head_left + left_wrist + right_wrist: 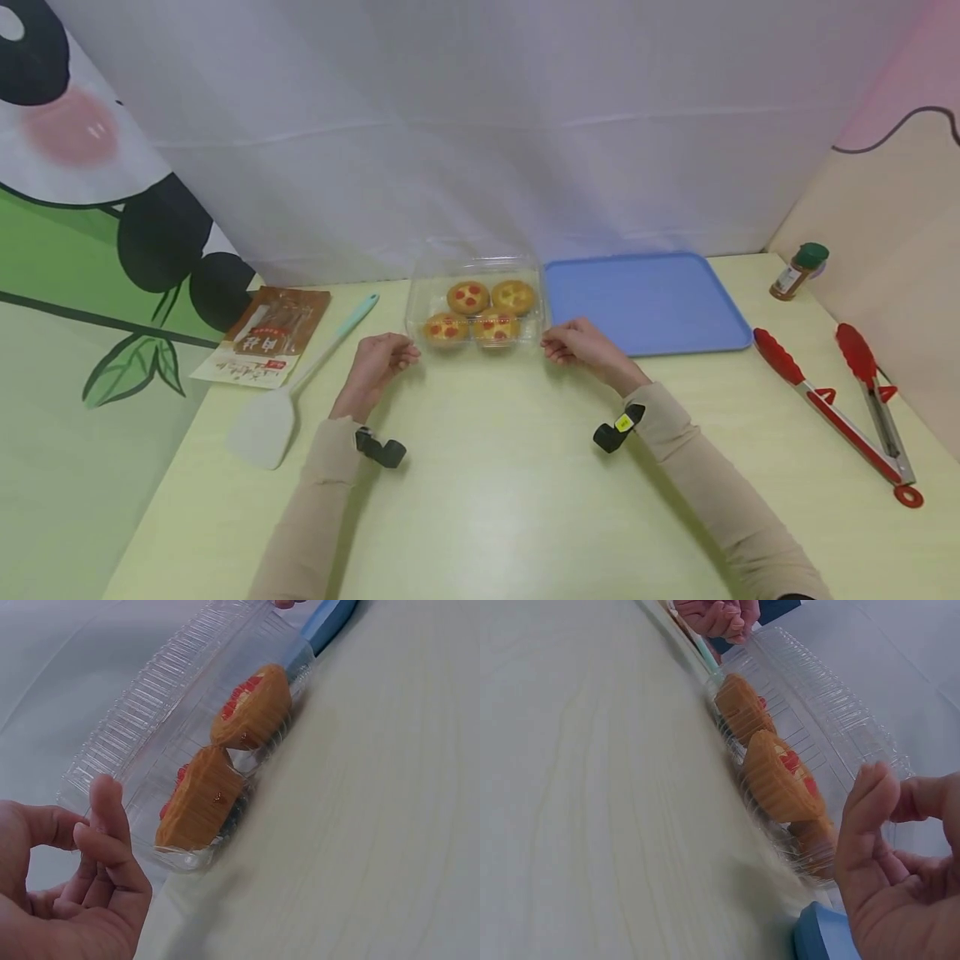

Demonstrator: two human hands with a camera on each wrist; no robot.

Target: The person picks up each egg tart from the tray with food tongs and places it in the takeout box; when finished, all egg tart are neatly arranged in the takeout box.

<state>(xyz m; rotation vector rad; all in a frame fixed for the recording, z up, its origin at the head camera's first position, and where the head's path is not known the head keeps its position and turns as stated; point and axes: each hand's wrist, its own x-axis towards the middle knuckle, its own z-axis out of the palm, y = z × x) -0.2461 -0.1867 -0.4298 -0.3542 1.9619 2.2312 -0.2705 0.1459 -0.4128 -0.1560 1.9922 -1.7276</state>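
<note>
A clear plastic clamshell box (438,271) sits at the back middle of the table, holding several tarts (513,297), most with red pieces on top. My left hand (381,367) pinches the box's front left corner at the rim between thumb and fingers. At the front right corner my right hand (588,346) pinches the rim likewise. In the left wrist view the ribbed lid (124,724) stands above two tarts (196,799). The right wrist view shows tarts (780,776) behind the clear wall; whether the lid is fully closed I cannot tell.
Right of the box lies a blue tray (637,304). Red-tipped tongs (847,425) and a green-capped spice bottle (798,271) are at the far right. To the left are a white spatula (266,425) and a brown-and-cream food packet (266,337). A pale cloth (480,125) hangs behind.
</note>
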